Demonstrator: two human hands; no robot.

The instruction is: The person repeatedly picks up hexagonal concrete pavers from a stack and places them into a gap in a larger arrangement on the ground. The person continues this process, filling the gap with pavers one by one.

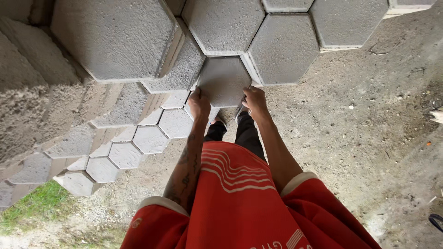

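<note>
Paver (223,79), grey and hexagonal, sits between both hands, left hand (199,104) gripping its lower left edge and right hand (255,100) its lower right, among stacked pavers (138,138).

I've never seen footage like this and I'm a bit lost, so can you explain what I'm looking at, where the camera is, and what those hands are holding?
There is no machine here. The camera sits on a person's head and looks straight down, so you see their red shirt, dark trousers and the dirt ground. The left hand and right hand grip opposite edges of one grey hexagonal paver. More pavers lie edge to edge beyond it, and others are piled in stacks on the left. A patch of grass shows at the lower left.
</note>
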